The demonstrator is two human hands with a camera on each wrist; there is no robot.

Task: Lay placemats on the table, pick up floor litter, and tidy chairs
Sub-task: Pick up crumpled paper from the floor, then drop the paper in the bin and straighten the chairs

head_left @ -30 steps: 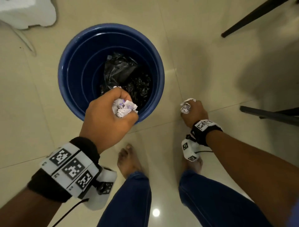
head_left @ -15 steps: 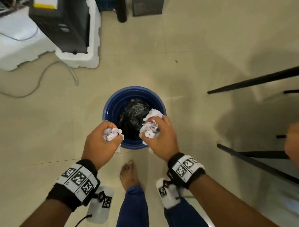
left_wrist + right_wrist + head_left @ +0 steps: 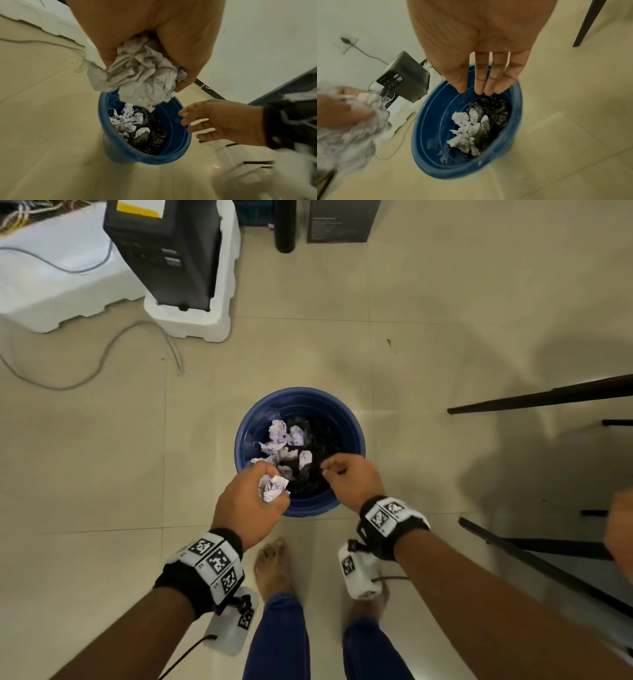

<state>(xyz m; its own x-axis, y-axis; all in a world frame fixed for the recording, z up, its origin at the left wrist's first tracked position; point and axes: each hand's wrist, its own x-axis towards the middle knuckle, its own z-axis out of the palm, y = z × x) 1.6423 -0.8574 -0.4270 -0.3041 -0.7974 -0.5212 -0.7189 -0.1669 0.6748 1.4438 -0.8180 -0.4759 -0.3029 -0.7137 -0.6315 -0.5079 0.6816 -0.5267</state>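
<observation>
A blue bin (image 3: 356,440) stands on the tiled floor with a black bag (image 3: 318,436) and several crumpled white papers (image 3: 279,436) inside. My left hand (image 3: 253,498) hovers over the bin's near rim and grips a crumpled paper wad (image 3: 272,487); the left wrist view shows that paper wad (image 3: 142,79) bulging out of the fist above the bin (image 3: 178,152). Over the bin's near right rim my right hand (image 3: 346,477) holds nothing. Its fingers (image 3: 488,81) point straight down above the bin (image 3: 419,142) in the right wrist view.
A black box (image 3: 164,251) sits in white foam (image 3: 195,323) at the upper left, with a grey cable (image 3: 102,364) on the floor. Black chair legs (image 3: 548,395) stand to the right. My bare feet (image 3: 274,570) are just behind the bin.
My right hand has let go of its paper, which now lies in the bin, and its fingers have straightened. The left hand moved right over the rim, still gripping its wad.
</observation>
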